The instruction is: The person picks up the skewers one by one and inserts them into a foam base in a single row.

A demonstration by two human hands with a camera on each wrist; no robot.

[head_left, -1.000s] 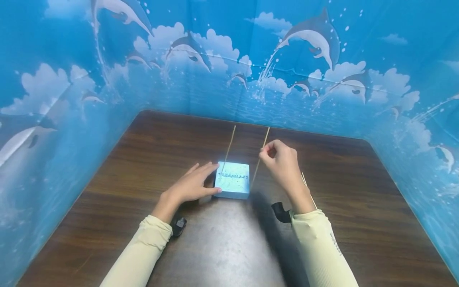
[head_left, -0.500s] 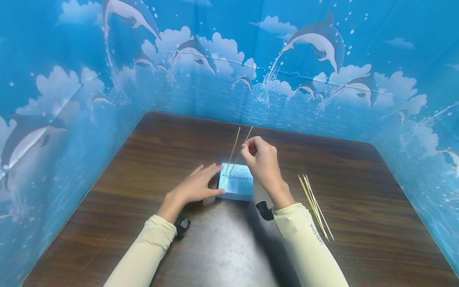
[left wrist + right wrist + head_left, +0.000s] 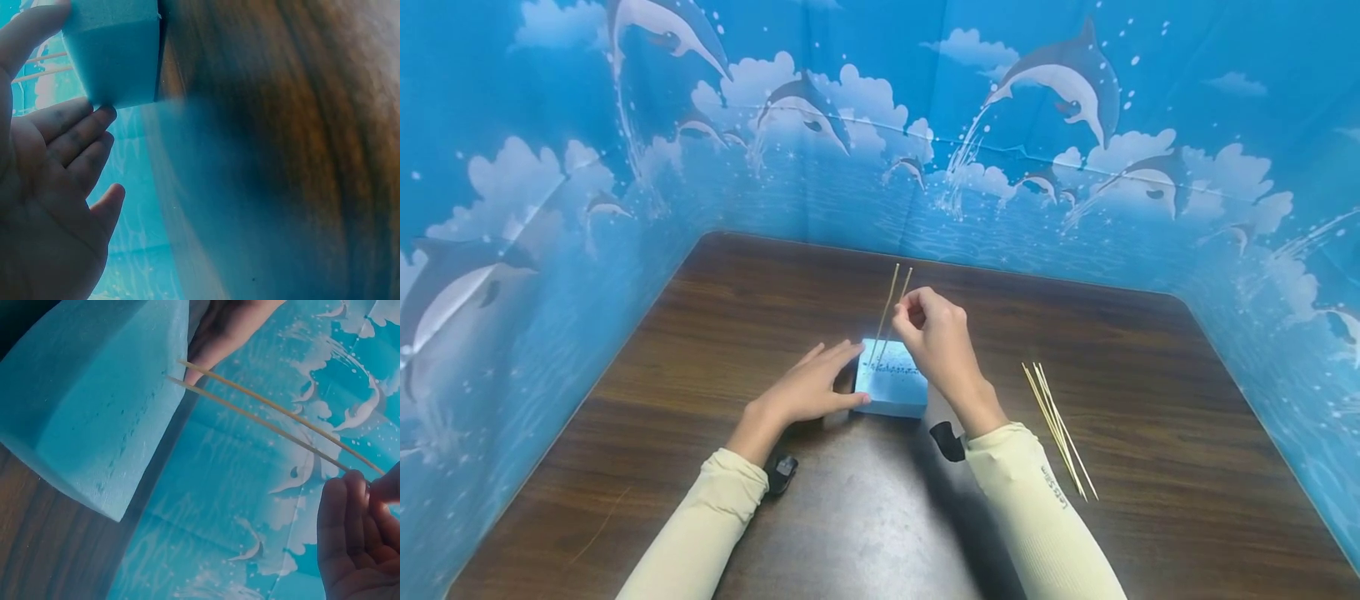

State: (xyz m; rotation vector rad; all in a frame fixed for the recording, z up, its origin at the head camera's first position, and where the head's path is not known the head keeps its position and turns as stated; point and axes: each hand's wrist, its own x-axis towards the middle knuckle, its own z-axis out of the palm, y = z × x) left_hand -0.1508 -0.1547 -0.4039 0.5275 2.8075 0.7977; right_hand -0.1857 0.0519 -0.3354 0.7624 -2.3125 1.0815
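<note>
A pale blue foam block (image 3: 891, 400) lies on the table, a row of small dark holes across its top. One thin wooden skewer (image 3: 887, 309) stands upright in the block near its left end. Close to its right, my right hand (image 3: 942, 337) pinches a second skewer (image 3: 265, 423) between thumb and fingertips near the upper end. The lower tip of this skewer is at the row of holes, close to the first one's foot. My left hand (image 3: 808, 387) rests against the block's left side, fingers straight, with thumb at the front corner and fingertips at the back corner.
Several loose skewers (image 3: 1060, 433) lie together on the brown wooden table (image 3: 760, 317), right of my right forearm. A blue curtain (image 3: 865, 183) printed with dolphins surrounds the table's back and sides. A small black camera is strapped at each wrist.
My right hand has brought its skewer leftward from beside the block to the row of holes, close to the standing skewer. My left hand stays at the block.
</note>
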